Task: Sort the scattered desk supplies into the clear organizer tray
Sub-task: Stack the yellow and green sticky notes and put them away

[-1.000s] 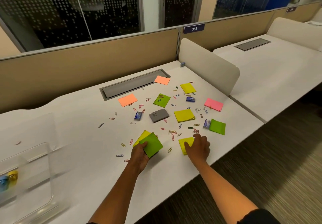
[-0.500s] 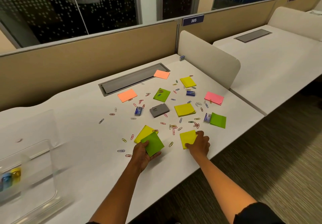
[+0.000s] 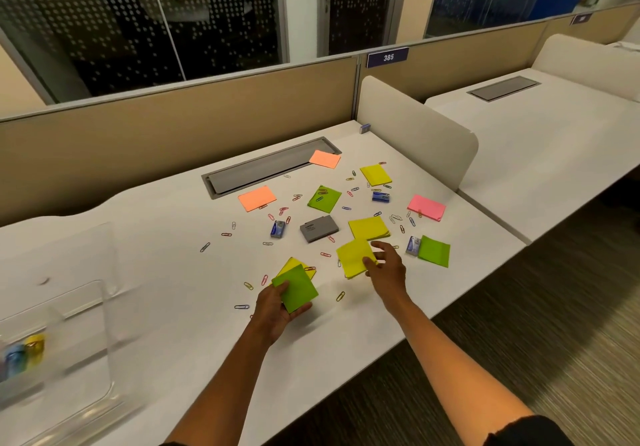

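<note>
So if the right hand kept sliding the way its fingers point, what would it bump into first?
The right hand already grips a yellow sticky pad, fingers pointing away and a bit left. Going straight on, it would probably meet the other yellow sticky pad lying just beyond, though depth is hard to judge.

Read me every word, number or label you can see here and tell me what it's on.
"385": white digits on the purple plate on the partition.
Second purple plate, far right on the partition: too blurred to read.
Grey box on the desk: small print on its lid, too small to read.
Blue boxes: labels too small to read.
Nothing else legible.
</note>
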### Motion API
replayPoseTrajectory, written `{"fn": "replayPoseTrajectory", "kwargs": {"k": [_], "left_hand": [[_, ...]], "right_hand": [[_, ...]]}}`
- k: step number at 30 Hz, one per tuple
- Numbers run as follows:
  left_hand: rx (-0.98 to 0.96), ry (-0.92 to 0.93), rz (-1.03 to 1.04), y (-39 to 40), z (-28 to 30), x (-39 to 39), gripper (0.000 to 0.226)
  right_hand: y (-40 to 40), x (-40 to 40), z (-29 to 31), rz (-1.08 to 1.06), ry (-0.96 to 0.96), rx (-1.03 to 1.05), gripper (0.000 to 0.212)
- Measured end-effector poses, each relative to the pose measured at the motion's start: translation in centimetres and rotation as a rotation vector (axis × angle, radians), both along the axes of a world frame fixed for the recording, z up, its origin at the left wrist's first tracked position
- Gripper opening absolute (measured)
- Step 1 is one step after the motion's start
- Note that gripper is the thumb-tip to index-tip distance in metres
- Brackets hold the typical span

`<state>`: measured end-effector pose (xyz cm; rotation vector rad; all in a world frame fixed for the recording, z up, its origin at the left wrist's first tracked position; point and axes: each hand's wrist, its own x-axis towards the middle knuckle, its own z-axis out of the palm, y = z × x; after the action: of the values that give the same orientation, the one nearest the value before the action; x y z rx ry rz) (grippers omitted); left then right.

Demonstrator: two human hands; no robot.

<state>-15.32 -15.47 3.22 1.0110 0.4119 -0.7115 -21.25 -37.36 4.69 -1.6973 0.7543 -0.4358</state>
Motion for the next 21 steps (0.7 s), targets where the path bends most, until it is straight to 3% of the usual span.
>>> {"fn": "replayPoseTrajectory", "kwargs": {"k": [5, 7, 10, 21], "left_hand": [[-0.061, -0.009, 0.023, 0.1, 0.4, 0.1, 0.027], [-0.089, -0.019, 0.016, 0.2, 0.6, 0.1, 0.023], [-0.119, -0.035, 0.005, 0.4, 0.5, 0.1, 0.035], [-0.035, -0.085, 0.106, 2.5, 0.1, -1.3, 0.037]], "right_hand": [[2.7, 1.6, 0.8, 0.091, -0.050, 0.126, 0.022], [3.9, 1.8, 0.7, 0.115, -0.030, 0.157, 0.015], [5.7, 2.1, 0.0, 0.163, 0.023, 0.143, 0.009], [11.0, 2.8, -1.9, 0.284, 0.109, 0.059, 0.013]]}}
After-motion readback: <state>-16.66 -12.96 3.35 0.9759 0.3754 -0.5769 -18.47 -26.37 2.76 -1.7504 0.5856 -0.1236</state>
